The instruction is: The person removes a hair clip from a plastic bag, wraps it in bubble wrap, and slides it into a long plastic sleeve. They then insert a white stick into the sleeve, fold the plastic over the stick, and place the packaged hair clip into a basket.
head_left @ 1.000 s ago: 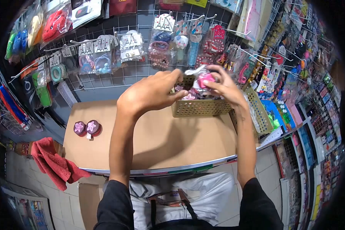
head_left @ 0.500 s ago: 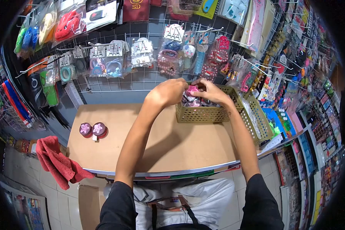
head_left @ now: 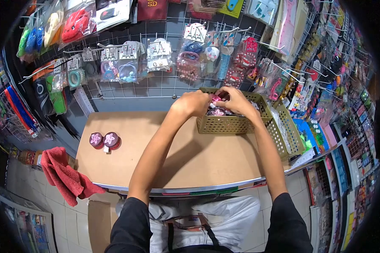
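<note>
The tan table point(head_left: 217, 168) bears a basket point(head_left: 228, 126) at one o'clock, likely for reach, the right hand point(head_left: 237, 102) pinching a pink item point(head_left: 215, 98), left hand point(head_left: 193, 103) curled, hold unclear.

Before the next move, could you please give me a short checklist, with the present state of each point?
1. Left hand and right hand at the basket: ok.
2. Pink item between the hands: ok.
3. Firm grip on it: cannot tell, partly hidden.
4. Two flower boxes clear of the left arm: ok.
5. Towel wholly on the table: not ok, it hangs past the edge.
</note>
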`<state>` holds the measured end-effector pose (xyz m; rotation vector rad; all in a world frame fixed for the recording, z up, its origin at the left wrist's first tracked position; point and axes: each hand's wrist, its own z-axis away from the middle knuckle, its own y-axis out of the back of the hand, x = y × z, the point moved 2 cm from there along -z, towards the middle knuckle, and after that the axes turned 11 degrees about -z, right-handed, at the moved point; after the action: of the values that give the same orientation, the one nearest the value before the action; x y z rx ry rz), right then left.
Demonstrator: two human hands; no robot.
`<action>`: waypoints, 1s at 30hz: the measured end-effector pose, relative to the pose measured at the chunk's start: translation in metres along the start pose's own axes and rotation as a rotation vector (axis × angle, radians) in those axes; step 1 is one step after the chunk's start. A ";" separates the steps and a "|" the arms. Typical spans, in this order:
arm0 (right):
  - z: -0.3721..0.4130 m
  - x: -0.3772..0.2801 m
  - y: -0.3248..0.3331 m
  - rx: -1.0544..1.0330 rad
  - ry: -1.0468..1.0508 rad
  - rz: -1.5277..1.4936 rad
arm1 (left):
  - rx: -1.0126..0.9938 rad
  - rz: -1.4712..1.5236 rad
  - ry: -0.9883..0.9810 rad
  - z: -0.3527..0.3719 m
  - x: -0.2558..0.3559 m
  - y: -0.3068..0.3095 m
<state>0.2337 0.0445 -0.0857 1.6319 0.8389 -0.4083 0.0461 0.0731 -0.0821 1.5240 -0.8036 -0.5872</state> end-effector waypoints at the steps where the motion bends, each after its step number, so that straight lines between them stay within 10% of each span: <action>1: 0.000 -0.002 0.000 0.022 -0.015 0.020 | 0.094 0.019 -0.037 -0.001 -0.002 0.001; 30: -0.010 0.035 -0.022 0.234 -0.057 0.066 | 0.151 0.060 -0.199 0.007 -0.003 0.012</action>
<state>0.2402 0.0654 -0.1225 1.8492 0.7134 -0.5195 0.0373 0.0710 -0.0712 1.5892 -1.0634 -0.6526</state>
